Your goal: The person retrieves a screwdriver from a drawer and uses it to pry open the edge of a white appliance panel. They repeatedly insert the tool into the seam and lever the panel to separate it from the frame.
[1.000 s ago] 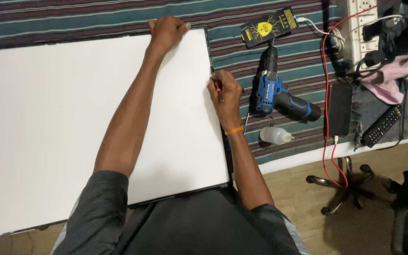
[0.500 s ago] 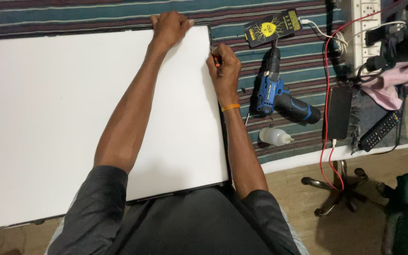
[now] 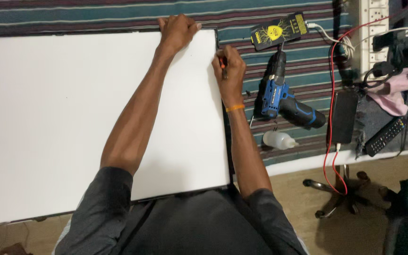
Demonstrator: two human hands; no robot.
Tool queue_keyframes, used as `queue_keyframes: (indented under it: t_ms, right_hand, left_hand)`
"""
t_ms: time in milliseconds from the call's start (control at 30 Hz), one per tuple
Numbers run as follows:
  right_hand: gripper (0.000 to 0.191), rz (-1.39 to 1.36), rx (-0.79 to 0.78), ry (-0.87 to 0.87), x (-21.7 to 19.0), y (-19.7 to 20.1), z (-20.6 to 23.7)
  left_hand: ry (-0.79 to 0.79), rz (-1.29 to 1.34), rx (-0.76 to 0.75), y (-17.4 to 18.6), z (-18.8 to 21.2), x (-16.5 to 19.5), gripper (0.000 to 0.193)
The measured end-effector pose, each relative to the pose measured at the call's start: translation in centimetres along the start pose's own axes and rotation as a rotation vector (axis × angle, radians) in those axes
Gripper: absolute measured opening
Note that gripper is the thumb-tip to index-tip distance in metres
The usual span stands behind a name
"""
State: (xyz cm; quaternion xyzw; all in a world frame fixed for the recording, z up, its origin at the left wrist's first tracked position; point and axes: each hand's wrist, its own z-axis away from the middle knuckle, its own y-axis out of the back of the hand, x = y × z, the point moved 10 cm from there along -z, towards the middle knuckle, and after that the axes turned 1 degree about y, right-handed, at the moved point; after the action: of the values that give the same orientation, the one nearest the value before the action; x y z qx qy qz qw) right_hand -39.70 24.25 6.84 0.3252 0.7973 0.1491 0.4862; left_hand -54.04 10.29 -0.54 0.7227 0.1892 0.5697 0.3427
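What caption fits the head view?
Left hand grips white panel corner; right hand works its edge beside blue drill.

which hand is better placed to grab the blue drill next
Right, probably. The right hand works at the white panel's right edge, with the blue drill just beside it. The left hand grips the panel's top corner, farther away.

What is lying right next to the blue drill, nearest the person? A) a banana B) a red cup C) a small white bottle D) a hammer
C: a small white bottle lies on the striped cloth just below the drill, on the side toward the person.
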Motion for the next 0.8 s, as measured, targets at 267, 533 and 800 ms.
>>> queue_keyframes:
  t_ms: [267,533,800]
  right_hand:
    - [0.019,-0.003,0.006,-0.025,0.8,-0.5,-0.9]
    - [0.015,-0.007,0.006,-0.027,0.2,-0.2,-1.0]
    - [0.011,-0.029,0.024,-0.059,0.8,-0.3,-1.3]
  left_hand:
    - [0.102,-0.008,-0.051,-0.2,-0.2,-0.5,0.045]
    - [0.060,0.030,-0.012,-0.2,0.1,-0.3,0.045]
    - [0.081,0.018,-0.018,0.2,0.0,0.0,0.047]
